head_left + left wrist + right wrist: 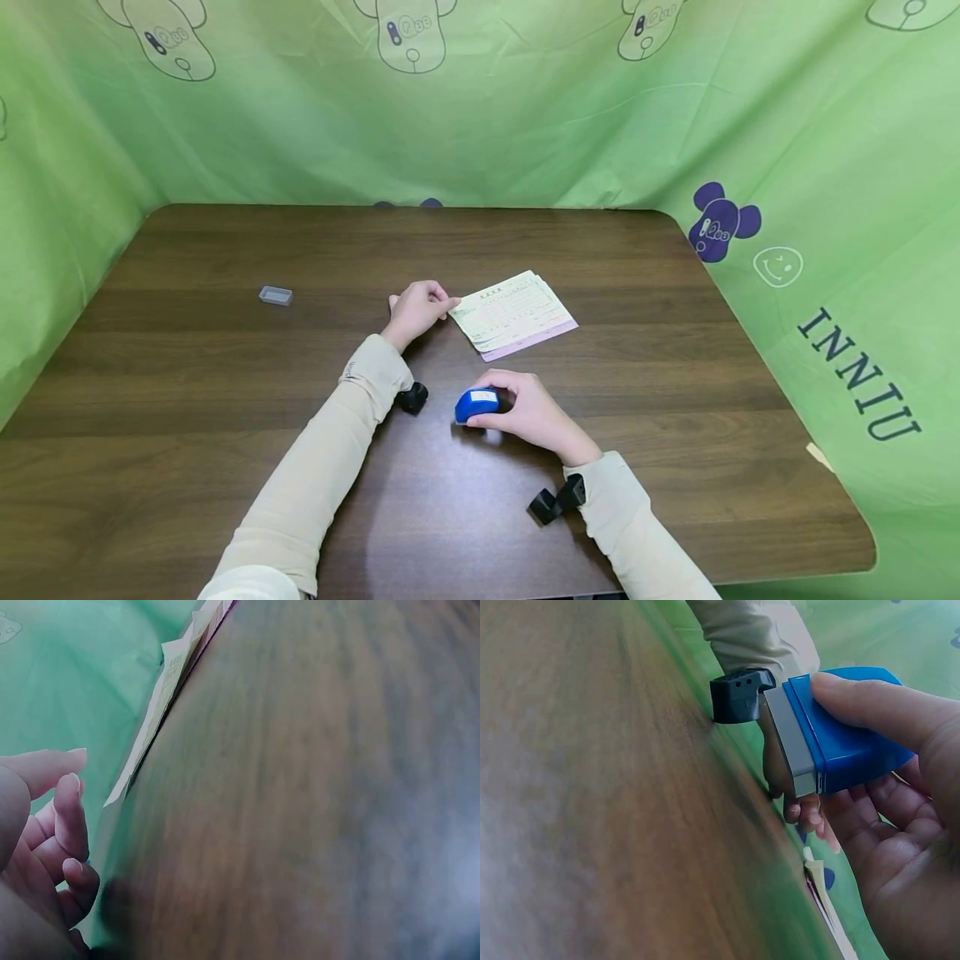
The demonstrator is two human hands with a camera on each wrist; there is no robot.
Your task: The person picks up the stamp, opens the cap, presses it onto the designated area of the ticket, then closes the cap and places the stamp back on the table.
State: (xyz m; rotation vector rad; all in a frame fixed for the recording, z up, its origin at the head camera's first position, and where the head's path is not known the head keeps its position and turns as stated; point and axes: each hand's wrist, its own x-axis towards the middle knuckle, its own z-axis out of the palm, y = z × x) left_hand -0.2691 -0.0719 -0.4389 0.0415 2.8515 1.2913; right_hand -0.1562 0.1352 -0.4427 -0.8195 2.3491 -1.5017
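My right hand [536,410] holds a blue stamp [476,405], its thumb and fingers gripping the two sides. The stamp [847,731] has a pale grey base that faces the wood in the right wrist view, and a white label on top in the head view. It is held just above the tabletop, over its own shadow. A small stack of pale green printed slips [517,312], with a lilac sheet at the bottom, lies ahead. My left hand [420,310] is at the stack's left corner with loosely bent fingers. In the left wrist view, a small gap separates its fingertips from the slips [161,694].
A small translucent cap [276,296] lies on the left part of the brown wooden table [225,375]. Green printed cloth [495,142] hangs around the back and sides. Black wrist cameras [412,398] sit at both cuffs.
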